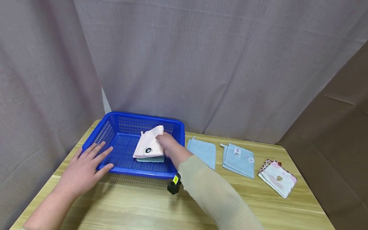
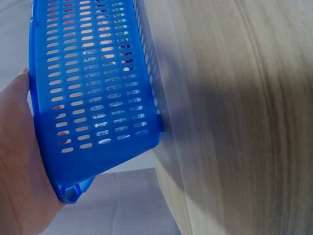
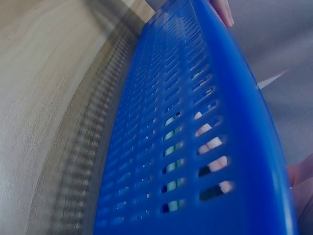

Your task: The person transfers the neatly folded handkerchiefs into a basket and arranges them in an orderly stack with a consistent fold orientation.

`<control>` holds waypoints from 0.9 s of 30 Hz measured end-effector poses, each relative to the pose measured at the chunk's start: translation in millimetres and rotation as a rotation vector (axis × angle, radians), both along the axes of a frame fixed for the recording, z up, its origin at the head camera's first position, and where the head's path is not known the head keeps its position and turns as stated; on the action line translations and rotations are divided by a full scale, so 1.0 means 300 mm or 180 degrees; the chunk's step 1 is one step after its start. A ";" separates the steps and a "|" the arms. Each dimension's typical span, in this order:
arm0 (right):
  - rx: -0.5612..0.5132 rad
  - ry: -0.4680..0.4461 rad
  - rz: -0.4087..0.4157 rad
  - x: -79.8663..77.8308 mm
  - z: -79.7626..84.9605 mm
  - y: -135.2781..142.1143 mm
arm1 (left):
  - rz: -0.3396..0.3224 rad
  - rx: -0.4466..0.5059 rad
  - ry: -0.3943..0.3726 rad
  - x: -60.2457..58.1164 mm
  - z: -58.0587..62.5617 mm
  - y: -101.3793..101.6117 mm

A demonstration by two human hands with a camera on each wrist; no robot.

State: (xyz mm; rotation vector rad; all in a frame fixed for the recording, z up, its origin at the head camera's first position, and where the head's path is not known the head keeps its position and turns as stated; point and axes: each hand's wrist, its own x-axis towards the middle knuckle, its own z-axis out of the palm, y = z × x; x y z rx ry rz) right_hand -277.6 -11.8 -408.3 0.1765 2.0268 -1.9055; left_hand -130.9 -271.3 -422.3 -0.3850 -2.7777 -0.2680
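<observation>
Inside the blue plastic basket point(image 1: 123, 171) a pale pink folded towel point(image 1: 148, 145) with a small round black emblem lies over a green folded towel point(image 1: 149, 159). My right hand point(image 1: 169, 145) reaches over the basket's front rim and grips the pink towel by its right side, with some fingers hidden by the cloth. Fingers spread, my left hand point(image 1: 84, 169) rests on the basket's front left corner. In the right wrist view the basket wall point(image 3: 166, 122) blocks most of the towels, and pink and green cloth shows through its slots.
Right of the basket on the wooden table point(image 1: 138, 204) lie a light blue folded towel point(image 1: 202, 151), another blue one point(image 1: 238, 159) with a label, and a white and pink patterned towel point(image 1: 278, 178). Grey curtain point(image 1: 201, 64) hangs behind the table.
</observation>
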 end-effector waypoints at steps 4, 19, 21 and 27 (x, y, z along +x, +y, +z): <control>0.0111 0.0038 -0.0018 -0.002 0.000 0.007 | 0.0011 -0.0013 -0.0044 -0.001 0.004 0.002; 0.0387 0.0163 -0.0042 -0.001 0.009 0.022 | 0.0028 -0.0002 -0.0036 0.003 0.002 -0.001; 0.0357 0.0198 -0.0096 -0.006 0.008 0.026 | 0.0021 -0.0009 -0.0043 0.002 0.000 -0.002; 0.0325 0.0181 -0.0181 -0.018 0.002 0.032 | 0.0015 -0.0016 -0.0045 0.001 -0.002 -0.002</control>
